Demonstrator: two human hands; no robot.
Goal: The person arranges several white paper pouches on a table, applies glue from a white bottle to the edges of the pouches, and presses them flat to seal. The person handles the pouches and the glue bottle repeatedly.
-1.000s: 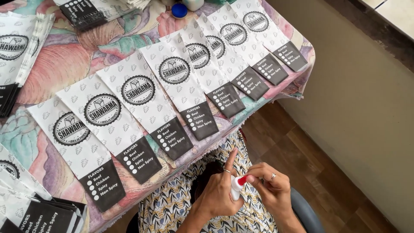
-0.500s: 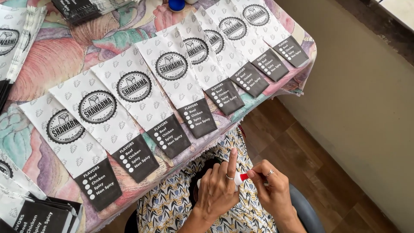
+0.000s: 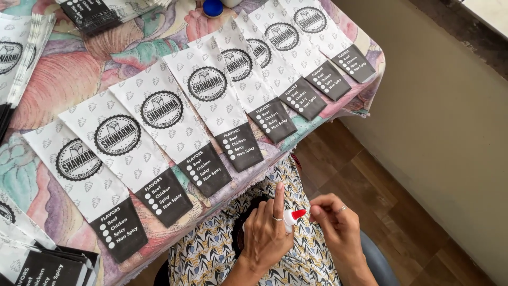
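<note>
Across the bench (image 3: 37, 79), paper sleeves (image 3: 164, 114) lie overlapped in a row. Below its edge, over the lap, the left hand (image 3: 264, 233) grips a small white bottle (image 3: 289, 218); right hand (image 3: 333, 222) fingertips pinch at its red cap (image 3: 298, 214). Judged: uncapping stage, calling for a twist. Bottle body mostly hidden.

I see a table (image 3: 47, 85) w/ a flowery cloth in pink, teal and purple. A row of long white paper sleeves (image 3: 174, 114) w/ round black stamps and black ends lies across it, overlapping side by side, from near left to far right. More sleeve stacks sit at the left edge (image 3: 16, 58), the top (image 3: 100, 10) and the bottom-left corner (image 3: 42, 265). A blue cap (image 3: 213, 7) sits at the far edge.
</note>
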